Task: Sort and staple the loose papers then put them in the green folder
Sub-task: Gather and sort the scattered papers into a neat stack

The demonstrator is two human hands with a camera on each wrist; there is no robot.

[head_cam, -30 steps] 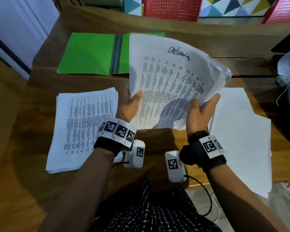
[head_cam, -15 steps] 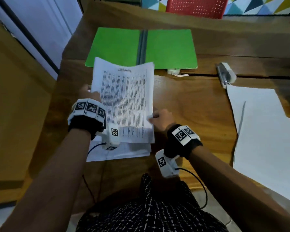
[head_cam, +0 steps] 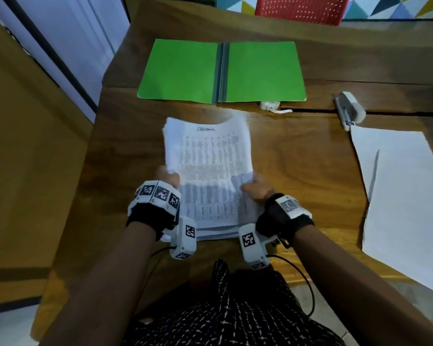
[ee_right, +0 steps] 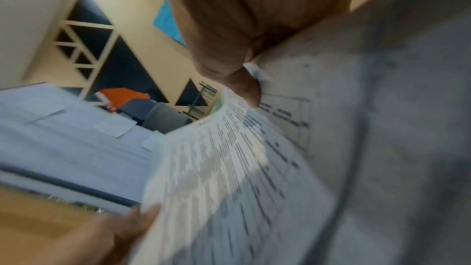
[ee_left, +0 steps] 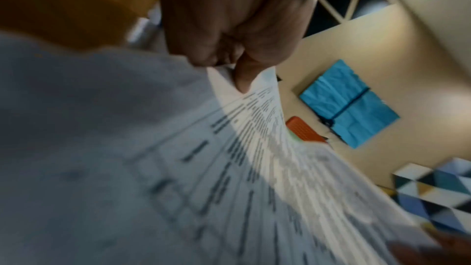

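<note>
Office (desk [head_cam: 298, 158], papers [head_cam: 398, 196], stapler [head_cam: 349, 109])

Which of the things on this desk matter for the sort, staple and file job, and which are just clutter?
For the job:
- printed papers, gripped by left hand and right hand
- green folder, lying open
- stapler
- blank sheets at the right, probably

Lying about:
- small white item at the folder's near edge
- red chair
</note>
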